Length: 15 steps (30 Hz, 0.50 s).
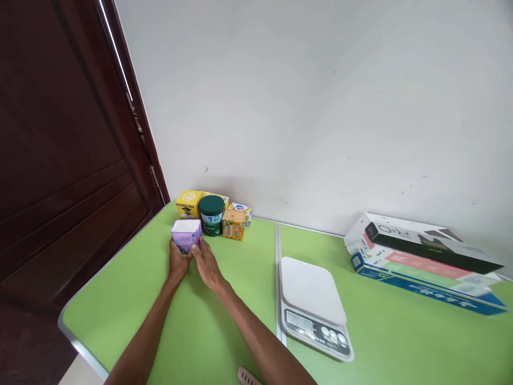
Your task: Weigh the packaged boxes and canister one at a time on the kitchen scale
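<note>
A small purple pack with a white top [186, 234], which looks like a tissue pack, is between my two hands on the table's left part. My left hand [177, 263] grips its near left side. With fingers and thumb against its right side and front, my right hand [207, 262] also holds it. Just behind the pack are a yellow box [187, 203] and a dark green round tub [211, 216]. An orange box [233, 224] stands right of the tub, with another small yellow and white box [245, 209] behind it. Another yellow box is partly hidden behind the tub.
A white kitchen scale [312, 294] lies right of the table's seam. Several flat boxes [428, 267] are stacked at the back right against the wall. A pinkish strap [247, 376] shows at the bottom edge. The green table [132, 299] has a metal rim; a dark door [72, 133] stands left.
</note>
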Motion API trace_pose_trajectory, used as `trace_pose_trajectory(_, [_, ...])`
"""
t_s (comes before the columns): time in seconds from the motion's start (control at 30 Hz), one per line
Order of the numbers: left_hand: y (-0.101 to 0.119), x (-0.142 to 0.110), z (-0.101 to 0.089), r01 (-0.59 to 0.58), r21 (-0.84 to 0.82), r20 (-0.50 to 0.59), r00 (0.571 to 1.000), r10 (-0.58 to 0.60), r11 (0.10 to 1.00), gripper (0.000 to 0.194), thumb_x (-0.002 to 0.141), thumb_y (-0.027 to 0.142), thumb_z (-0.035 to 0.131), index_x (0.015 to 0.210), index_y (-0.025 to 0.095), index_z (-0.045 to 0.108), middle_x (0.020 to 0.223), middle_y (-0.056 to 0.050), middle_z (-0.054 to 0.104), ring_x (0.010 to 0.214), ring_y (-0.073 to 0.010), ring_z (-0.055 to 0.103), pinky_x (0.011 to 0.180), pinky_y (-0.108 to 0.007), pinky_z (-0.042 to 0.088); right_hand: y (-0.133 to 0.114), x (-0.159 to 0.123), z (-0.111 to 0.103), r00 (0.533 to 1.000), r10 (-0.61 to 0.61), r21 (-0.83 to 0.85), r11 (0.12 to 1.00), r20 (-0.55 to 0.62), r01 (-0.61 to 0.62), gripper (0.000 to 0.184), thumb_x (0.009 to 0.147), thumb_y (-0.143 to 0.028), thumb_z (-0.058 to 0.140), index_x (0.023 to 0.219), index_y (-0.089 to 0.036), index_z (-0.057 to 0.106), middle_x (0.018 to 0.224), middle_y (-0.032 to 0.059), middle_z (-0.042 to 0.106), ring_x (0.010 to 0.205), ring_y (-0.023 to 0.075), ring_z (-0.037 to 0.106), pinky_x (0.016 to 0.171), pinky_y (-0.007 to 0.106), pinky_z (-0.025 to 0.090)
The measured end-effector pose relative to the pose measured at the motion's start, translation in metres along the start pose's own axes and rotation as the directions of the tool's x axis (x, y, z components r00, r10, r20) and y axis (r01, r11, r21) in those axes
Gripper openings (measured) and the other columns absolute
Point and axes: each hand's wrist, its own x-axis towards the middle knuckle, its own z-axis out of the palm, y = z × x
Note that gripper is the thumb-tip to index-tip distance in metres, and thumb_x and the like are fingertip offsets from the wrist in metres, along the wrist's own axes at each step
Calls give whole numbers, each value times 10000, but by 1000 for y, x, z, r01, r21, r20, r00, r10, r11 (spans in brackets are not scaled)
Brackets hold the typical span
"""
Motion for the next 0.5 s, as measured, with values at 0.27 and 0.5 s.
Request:
trace_pose_trajectory(0.27, [-4,25,6,-65,73,-23,998,67,995,727,709,395,820,1306,162,478,1255,-137,575,1281,-357,545,1137,-578,449,-16,-20,-23,995,53,-11,999,88,-52,907,902,-844,509,1558,-218,532,1631,150,492,1462,377,511,1214,574,391])
trace_pose_trajectory(0.5, [13,11,-1,-207,173,-199,950,240,963,1185,679,556,822,1573,61,222,1578,-284,295,1519,-462,277,1264,-638,260,-52,-134,-156,981,-32,-11,999,-190,30,462,1018,-589,558,1372,-313,666,1400,87,692,1198,291,705,990,474,579])
